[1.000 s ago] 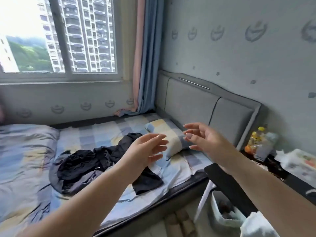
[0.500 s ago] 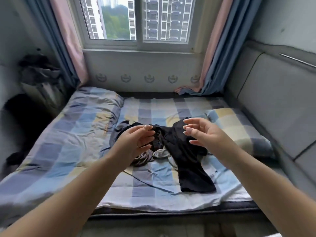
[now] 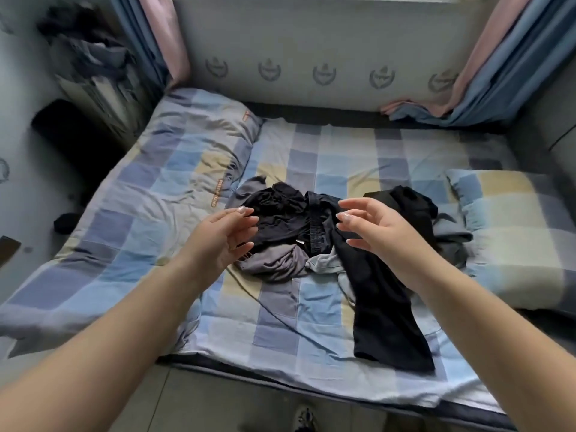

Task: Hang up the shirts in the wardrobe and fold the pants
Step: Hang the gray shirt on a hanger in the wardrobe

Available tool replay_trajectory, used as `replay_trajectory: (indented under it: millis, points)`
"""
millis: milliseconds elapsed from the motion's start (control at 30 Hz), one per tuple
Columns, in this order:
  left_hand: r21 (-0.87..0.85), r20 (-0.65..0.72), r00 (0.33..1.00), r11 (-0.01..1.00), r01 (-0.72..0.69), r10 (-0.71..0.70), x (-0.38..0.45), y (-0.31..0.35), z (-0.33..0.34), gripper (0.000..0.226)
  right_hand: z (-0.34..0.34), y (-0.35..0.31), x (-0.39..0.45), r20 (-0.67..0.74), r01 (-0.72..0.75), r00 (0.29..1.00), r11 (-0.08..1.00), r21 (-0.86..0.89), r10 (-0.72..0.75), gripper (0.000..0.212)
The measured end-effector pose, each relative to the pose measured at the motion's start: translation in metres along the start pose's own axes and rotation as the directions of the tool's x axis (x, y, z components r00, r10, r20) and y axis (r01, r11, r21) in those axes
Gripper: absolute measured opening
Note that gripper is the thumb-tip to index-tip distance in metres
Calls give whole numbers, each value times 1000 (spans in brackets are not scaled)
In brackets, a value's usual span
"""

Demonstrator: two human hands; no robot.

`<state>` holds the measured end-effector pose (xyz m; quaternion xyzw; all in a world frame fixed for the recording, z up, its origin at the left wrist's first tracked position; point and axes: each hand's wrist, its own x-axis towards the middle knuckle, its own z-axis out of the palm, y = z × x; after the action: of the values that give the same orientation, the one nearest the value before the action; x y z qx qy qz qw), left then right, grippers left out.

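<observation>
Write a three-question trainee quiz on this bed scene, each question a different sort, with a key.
1. True or false: the left hand grips a garment.
2. Multiple choice: the pile of clothes lies on (a) the floor, (b) the checked bedsheet, (c) the pillow.
3. Fill in: the long black garment trails from the pile toward the bed's ____ edge.

Key
1. False; both it and the right hand hover open above the pile.
2. b
3. near
</observation>
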<state>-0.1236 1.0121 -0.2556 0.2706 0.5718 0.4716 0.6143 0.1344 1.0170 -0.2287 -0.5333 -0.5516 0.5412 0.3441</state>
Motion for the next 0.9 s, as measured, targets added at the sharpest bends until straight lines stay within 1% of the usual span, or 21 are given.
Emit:
replay_trajectory:
  millis: [133, 333, 433, 533, 600, 667, 733, 800, 833, 867, 900]
  points:
    - [-6, -98, 993, 998, 61, -61, 48, -17, -28, 16, 12, 28, 50, 1, -77, 997, 996, 42, 77, 17]
    - [26, -144, 982, 992, 124, -119, 127, -67, -75, 17, 54, 97, 118, 5, -163, 987, 986, 21, 163, 17]
    - [42, -161, 975, 986, 159, -150, 163, -106, -105, 16, 86, 145, 150, 28, -195, 980, 980, -38, 196, 20]
    - [93, -192, 967, 978, 187, -166, 203, -151, -139, 15, 126, 200, 189, 71, -196, 976, 974, -114, 205, 20]
    - [171, -210, 964, 965, 201, -163, 229, -176, -156, 14, 153, 235, 213, 103, -201, 970, 964, -176, 221, 20]
    - [276, -219, 965, 939, 206, -147, 263, -206, -176, 13, 185, 279, 245, 132, -203, 960, 940, -275, 246, 26]
    - [424, -196, 976, 888, 176, -100, 286, -231, -190, 11, 213, 314, 268, 175, -177, 949, 902, -393, 262, 34]
    - [579, -136, 989, 805, 131, -62, 307, -256, -202, 9, 241, 347, 291, 230, -114, 936, 847, -518, 267, 42]
    - [658, -101, 993, 745, 109, -57, 318, -268, -208, 12, 253, 362, 303, 252, -77, 930, 813, -578, 268, 45]
    - [749, -55, 997, 659, 72, -46, 331, -280, -215, 19, 266, 379, 316, 269, -46, 925, 782, -622, 268, 49]
    - [836, 7, 1000, 548, 10, -30, 341, -289, -219, 28, 275, 393, 326, 283, -16, 921, 754, -656, 266, 51]
